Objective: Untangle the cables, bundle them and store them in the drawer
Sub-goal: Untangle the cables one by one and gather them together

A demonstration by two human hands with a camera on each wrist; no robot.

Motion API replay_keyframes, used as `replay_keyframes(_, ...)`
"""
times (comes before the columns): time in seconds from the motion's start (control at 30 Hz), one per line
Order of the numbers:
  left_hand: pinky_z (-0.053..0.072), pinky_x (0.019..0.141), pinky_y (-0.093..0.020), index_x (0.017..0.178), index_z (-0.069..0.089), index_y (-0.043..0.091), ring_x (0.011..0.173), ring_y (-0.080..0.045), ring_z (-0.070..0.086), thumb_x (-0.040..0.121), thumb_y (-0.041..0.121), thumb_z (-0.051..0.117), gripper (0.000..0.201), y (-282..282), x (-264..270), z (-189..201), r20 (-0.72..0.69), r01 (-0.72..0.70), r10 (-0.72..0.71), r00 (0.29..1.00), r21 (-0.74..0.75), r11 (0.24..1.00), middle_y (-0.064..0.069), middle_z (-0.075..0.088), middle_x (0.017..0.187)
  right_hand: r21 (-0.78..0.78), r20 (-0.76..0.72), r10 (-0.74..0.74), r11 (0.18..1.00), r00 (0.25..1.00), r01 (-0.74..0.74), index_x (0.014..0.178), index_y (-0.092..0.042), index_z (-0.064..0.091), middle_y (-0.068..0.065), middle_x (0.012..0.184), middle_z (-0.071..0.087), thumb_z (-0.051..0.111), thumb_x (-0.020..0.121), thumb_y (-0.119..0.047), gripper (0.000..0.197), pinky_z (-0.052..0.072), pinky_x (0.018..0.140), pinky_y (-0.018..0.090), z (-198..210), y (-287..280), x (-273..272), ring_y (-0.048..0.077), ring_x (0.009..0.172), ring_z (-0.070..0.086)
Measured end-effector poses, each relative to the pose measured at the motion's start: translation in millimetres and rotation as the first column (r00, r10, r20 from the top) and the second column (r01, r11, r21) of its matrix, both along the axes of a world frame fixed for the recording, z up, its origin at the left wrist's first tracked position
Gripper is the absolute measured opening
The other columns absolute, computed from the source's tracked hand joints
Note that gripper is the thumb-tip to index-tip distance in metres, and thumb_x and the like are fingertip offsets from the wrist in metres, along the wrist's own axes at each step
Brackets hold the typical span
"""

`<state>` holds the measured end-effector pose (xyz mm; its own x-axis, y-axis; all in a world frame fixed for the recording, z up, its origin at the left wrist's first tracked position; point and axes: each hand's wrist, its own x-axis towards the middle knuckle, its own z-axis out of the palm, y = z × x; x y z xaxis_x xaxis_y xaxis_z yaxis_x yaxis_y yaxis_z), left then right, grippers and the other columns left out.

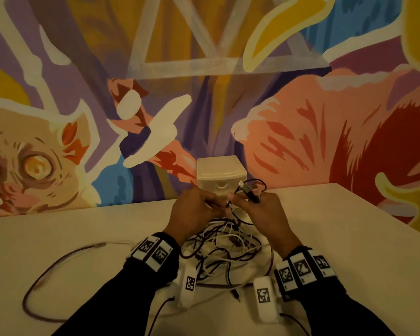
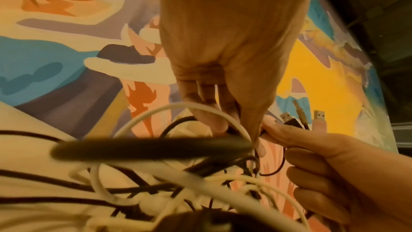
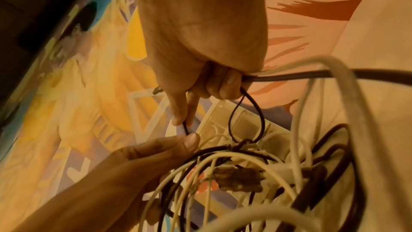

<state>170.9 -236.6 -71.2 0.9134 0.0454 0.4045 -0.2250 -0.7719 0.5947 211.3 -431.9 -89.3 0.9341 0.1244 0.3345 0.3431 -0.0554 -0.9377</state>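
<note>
Cables [image 1: 222, 248] in a black-and-white knot on the tabletop [image 1: 337, 238], just in front of the small drawer unit [image 1: 221, 175], partly lifted between my hands.

My right hand [image 1: 262, 214] has its grip curled round several plug ends [image 1: 249, 190]; my left hand [image 1: 192, 209] pinches one thin black cable [image 3: 186, 129]. I'd feed that strand back through its loop slowly, keeping it slack, since pulling hard would likely tighten the knot.

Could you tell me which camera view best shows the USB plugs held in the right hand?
The left wrist view: the USB plugs stand sharp and close above the right hand. The head view shows them small in front of the drawer box. The right wrist view barely glimpses one tip behind the hand.
</note>
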Motion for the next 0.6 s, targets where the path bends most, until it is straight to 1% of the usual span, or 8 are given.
replay_keyframes(0.1,0.062,0.088,-0.04,0.088,0.085,0.036,0.086,0.004,0.073,0.079,0.06,0.087,0.026,4.5,-3.1,-1.9,-0.092,0.056,-0.057,0.994,-0.012,0.998,0.022,0.08,0.087,0.023,0.041,-0.023,0.999,0.999,0.022,0.086,-0.024,0.087,-0.005,0.084,0.082,0.091,0.084,-0.039,0.016,0.058,0.088,0.041,0.4,-1.6,-1.2,0.009,0.083,0.076)
replay_keyframes(0.2,0.061,0.089,-0.035,0.092,0.084,0.035,0.088,0.005,0.072,0.088,0.059,0.08,0.025,6.2,-9.0,0.5,-0.135,0.089,-0.087,0.987,0.007,0.996,0.02,0.08,0.091,0.13,0.071,-0.117,0.986,0.991,0.107,0.086,-0.018,0.085,0.007,0.08,0.079,0.091,0.083,-0.042,0.025,0.054,0.077,0.041,1.6,-2.9,-2.3,0.022,0.072,0.07)
replay_keyframes(0.3,0.057,0.087,-0.025,0.101,0.085,0.036,0.09,0.003,0.071,0.09,0.057,0.079,0.024,2.6,-12.3,0.3,-0.196,0.142,-0.146,0.97,-0.03,0.989,0.017,0.08,0.098,0.17,0.054,-0.184,0.97,0.981,0.173,0.08,-0.026,0.081,-0.01,0.054,0.063,0.09,0.084,-0.042,0.019,0.045,0.068,0.036,3.2,-5.0,-0.8,0.01,0.053,0.054)
replay_keyframes(0.33,0.056,0.084,-0.02,0.104,0.085,0.037,0.089,0.003,0.071,0.091,0.055,0.079,0.023,0.0,-12.8,-0.4,-0.212,0.166,-0.172,0.962,-0.049,0.985,0.016,0.081,0.097,0.184,0.047,-0.181,0.968,0.982,0.17,0.08,-0.028,0.081,-0.013,0.055,0.064,0.09,0.084,-0.043,0.018,0.046,0.068,0.034,3.3,-5.7,-0.6,0.007,0.055,0.055)
replay_keyframes(0.4,0.05,0.076,-0.01,0.102,0.085,0.035,0.085,0.002,0.071,0.09,0.049,0.082,0.019,-4.7,-12.6,-3.2,-0.209,0.2,-0.217,0.954,-0.097,0.975,0.013,0.081,0.094,0.205,0.04,-0.119,0.973,0.992,0.108,0.082,-0.027,0.083,-0.008,0.072,0.076,0.091,0.084,-0.042,0.017,0.052,0.077,0.034,4.7,-6.5,-2.3,0.01,0.071,0.067)
replay_keyframes(0.47,0.051,0.072,-0.011,0.095,0.086,0.027,0.084,-0.004,0.073,0.089,0.043,0.085,0.017,-6.9,-10.3,-6.6,-0.178,0.179,-0.21,0.961,-0.175,0.968,0.009,0.082,0.094,0.157,0.054,-0.043,0.987,0.998,0.034,0.088,-0.022,0.084,-0.005,0.077,0.078,0.09,0.085,-0.042,0.021,0.054,0.081,0.035,3.2,-7.4,-1.9,0.017,0.078,0.071)
replay_keyframes(0.53,0.053,0.075,-0.017,0.097,0.085,0.02,0.087,-0.012,0.076,0.091,0.036,0.085,0.017,-4.7,-8.2,-7.2,-0.151,0.111,-0.166,0.975,-0.317,0.942,0.003,0.083,0.095,0.079,0.044,-0.049,0.996,0.998,0.045,0.085,-0.017,0.082,-0.009,0.061,0.067,0.085,0.089,-0.048,0.031,0.047,0.069,0.034,0.6,-10.7,1.8,0.013,0.061,0.059)
replay_keyframes(0.6,0.052,0.074,-0.015,0.103,0.083,0.016,0.083,-0.008,0.076,0.095,0.032,0.08,0.018,0.9,-10.0,-4.6,-0.145,0.044,-0.125,0.981,-0.464,0.885,0.001,0.084,0.095,-0.031,0.035,-0.067,0.997,0.997,0.068,0.078,-0.013,0.077,-0.011,0.055,0.055,0.08,0.094,-0.049,0.039,0.037,0.061,0.033,-7.0,-16.6,12.6,0.009,0.055,0.048)
